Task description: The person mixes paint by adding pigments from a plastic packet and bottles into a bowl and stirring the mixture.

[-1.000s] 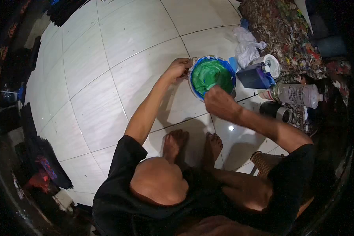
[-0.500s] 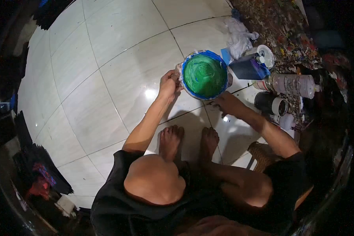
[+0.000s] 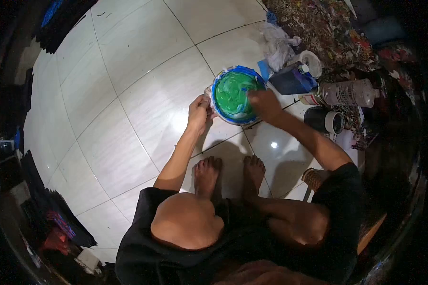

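A round tub (image 3: 216, 105) with a blue-smeared rim stands on the tiled floor in front of my feet. Thick green paint (image 3: 230, 97), streaked lighter in places, fills it. My left hand (image 3: 199, 111) grips the tub at its left side, fingers closed on the edge. Over the right part of the paint is my right hand (image 3: 266, 105), closed like a fist. A small blue spot shows beside its knuckles, but whatever the fingers hold is hidden.
To the right stand a dark blue rectangular container (image 3: 292, 80), a clear plastic bottle (image 3: 349, 93) lying on its side and a black jar (image 3: 318, 119). A crumpled white cloth (image 3: 278, 47) lies behind them. A paint-crusted surface (image 3: 314, 28) runs along the upper right.
My right hand has moved up from below the tub's right edge to over the paint. The paint's surface now looks more broken up. My left hand stays on the tub.
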Demonstrator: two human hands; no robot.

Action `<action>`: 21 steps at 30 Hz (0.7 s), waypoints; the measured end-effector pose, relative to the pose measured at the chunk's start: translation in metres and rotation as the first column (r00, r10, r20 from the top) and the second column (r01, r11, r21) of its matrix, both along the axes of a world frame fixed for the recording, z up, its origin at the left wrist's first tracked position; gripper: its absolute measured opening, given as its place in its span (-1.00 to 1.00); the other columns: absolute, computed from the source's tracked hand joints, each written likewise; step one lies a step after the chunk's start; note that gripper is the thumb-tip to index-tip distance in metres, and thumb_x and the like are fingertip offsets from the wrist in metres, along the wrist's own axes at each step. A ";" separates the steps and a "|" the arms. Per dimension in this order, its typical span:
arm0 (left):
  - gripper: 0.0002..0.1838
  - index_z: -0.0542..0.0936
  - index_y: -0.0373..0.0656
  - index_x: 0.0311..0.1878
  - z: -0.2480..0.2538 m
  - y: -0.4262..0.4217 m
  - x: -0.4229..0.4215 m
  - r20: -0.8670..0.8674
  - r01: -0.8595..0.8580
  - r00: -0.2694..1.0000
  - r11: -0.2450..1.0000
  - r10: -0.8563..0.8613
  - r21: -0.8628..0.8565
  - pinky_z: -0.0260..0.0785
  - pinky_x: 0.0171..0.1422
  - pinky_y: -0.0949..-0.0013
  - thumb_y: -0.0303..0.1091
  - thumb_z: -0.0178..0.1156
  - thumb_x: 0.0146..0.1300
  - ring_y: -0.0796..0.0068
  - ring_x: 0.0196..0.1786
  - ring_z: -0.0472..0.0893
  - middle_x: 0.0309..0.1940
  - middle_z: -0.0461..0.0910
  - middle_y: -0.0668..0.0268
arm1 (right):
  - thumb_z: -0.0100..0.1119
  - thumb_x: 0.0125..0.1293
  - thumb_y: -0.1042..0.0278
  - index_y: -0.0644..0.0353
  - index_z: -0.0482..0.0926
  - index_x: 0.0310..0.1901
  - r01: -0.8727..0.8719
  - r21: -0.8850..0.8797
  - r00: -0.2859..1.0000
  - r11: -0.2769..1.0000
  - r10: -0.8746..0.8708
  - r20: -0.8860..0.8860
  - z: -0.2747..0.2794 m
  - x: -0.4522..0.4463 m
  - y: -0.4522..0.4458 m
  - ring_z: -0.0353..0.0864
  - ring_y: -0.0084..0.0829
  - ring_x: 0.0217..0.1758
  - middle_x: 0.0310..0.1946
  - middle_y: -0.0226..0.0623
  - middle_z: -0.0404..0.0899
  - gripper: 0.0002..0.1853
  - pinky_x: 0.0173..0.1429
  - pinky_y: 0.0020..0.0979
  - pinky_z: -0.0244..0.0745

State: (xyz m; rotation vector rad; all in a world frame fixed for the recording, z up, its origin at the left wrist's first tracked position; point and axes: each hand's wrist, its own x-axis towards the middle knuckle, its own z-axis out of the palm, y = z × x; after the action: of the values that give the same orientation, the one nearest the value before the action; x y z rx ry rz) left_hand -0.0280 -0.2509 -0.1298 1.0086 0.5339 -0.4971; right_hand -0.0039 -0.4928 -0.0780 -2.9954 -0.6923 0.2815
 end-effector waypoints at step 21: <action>-0.78 0.48 -0.21 0.03 0.002 0.005 0.002 -0.010 0.022 1.000 0.999 -0.022 0.024 0.53 -0.25 0.39 -0.32 0.00 0.44 0.45 -0.31 0.58 -0.28 0.57 0.26 | 0.13 0.12 0.38 0.25 0.53 -0.38 -0.142 0.061 0.987 0.988 0.146 -0.074 -0.030 0.006 -0.024 0.66 -0.10 -0.37 -0.54 -0.04 0.54 -0.88 -0.32 -0.09 0.57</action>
State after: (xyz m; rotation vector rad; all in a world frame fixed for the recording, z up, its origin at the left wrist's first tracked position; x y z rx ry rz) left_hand -0.0264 -0.2457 -0.1276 1.0365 0.5387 -0.5166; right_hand 0.0017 -0.5172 -0.1077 -2.8693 -0.8945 0.3776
